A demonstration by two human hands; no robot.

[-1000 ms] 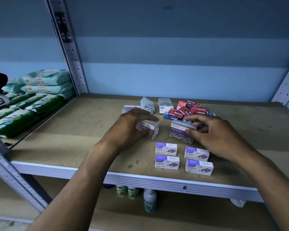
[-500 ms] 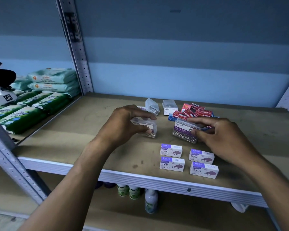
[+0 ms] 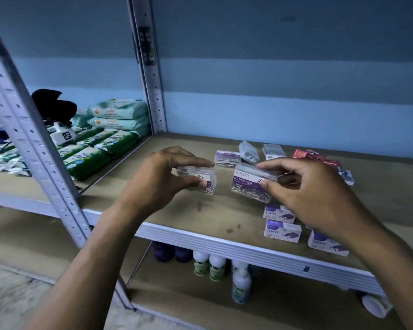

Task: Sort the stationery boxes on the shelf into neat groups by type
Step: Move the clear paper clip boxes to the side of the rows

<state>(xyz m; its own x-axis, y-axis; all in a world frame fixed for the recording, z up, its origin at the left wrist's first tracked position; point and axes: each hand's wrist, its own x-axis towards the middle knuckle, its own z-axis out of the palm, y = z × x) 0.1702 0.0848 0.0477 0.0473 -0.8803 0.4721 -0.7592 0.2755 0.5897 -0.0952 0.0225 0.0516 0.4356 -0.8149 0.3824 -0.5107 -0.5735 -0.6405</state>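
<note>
While each hand pinches a clear paper clip box above the shelf (image 3: 224,210), left hand (image 3: 157,179) grip on one box (image 3: 200,178), right hand (image 3: 312,194) on the other (image 3: 250,184), best set both flush by the paper clip boxes (image 3: 227,158) at the back, clear of staples boxes (image 3: 281,231).

A perforated metal upright (image 3: 153,91) rises before the blue striped wall (image 3: 272,79). Left of that upright lie green wipe packs (image 3: 91,158), pale wipe packs (image 3: 119,115) stacked behind them, and beyond those a black object (image 3: 54,103). Below and right of the upright, white bottles (image 3: 210,265) stand on the lower shelf (image 3: 177,294) beside dark purple containers (image 3: 172,251).
</note>
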